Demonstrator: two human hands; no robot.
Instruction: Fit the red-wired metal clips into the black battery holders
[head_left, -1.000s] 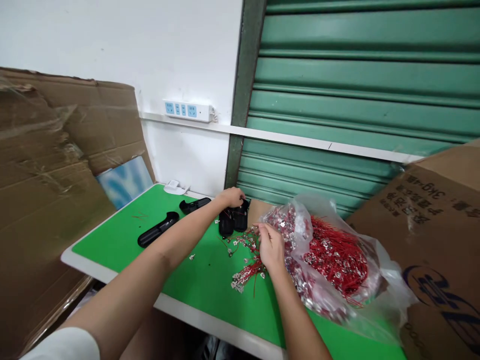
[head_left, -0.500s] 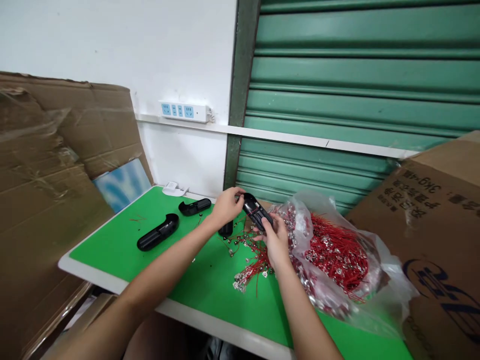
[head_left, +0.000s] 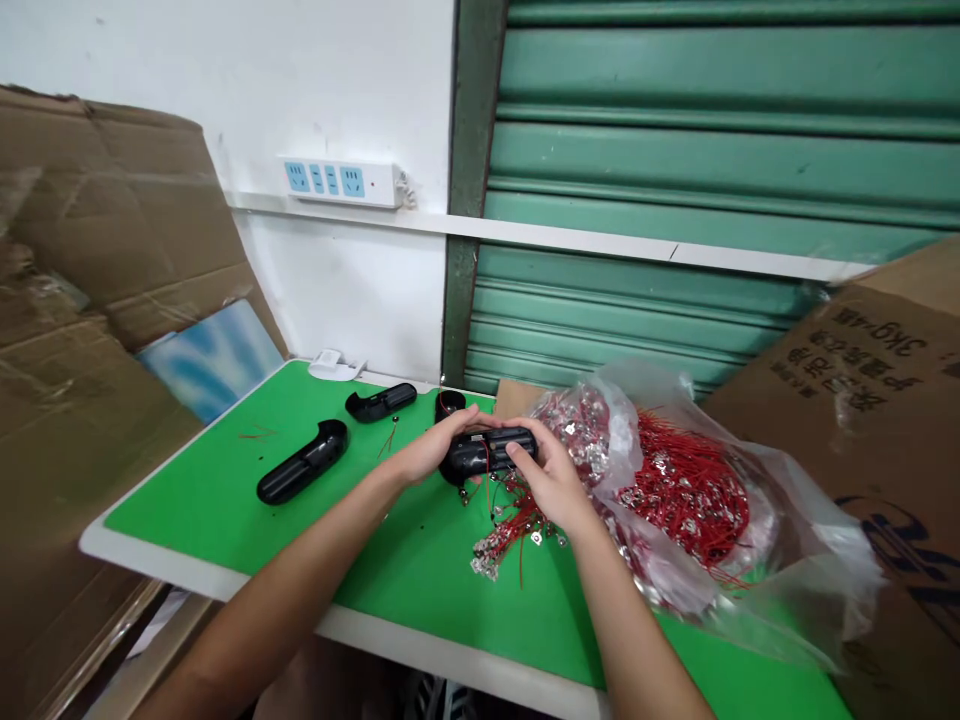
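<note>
Between both hands, just above the green table, is a black plastic housing [head_left: 480, 456] with a battery-type slot and a thin red wire hanging from it. My left hand [head_left: 442, 440] grips its left end. Fingers and thumb of my right hand [head_left: 546, 468] close round the right end. Behind my left hand another black housing [head_left: 450, 402] sits on the table. Below lies a loose pile of red wires with metal contact plates [head_left: 495, 545]. Two more black housings, a near one [head_left: 304, 463] and a far one [head_left: 381, 402], rest to the left.
A clear plastic bag [head_left: 795, 540] full of red-wired contacts [head_left: 686, 490] occupies the table's right side. Cardboard boxes stand left [head_left: 150, 220] and right [head_left: 862, 420]. A power strip [head_left: 341, 181] hangs on the wall, beside a green shutter [head_left: 675, 170].
The housing in my hands has turned from slanted to nearly level and come down slightly. My left hand has moved lower, from its top end to its left end. The view has shifted a little.
</note>
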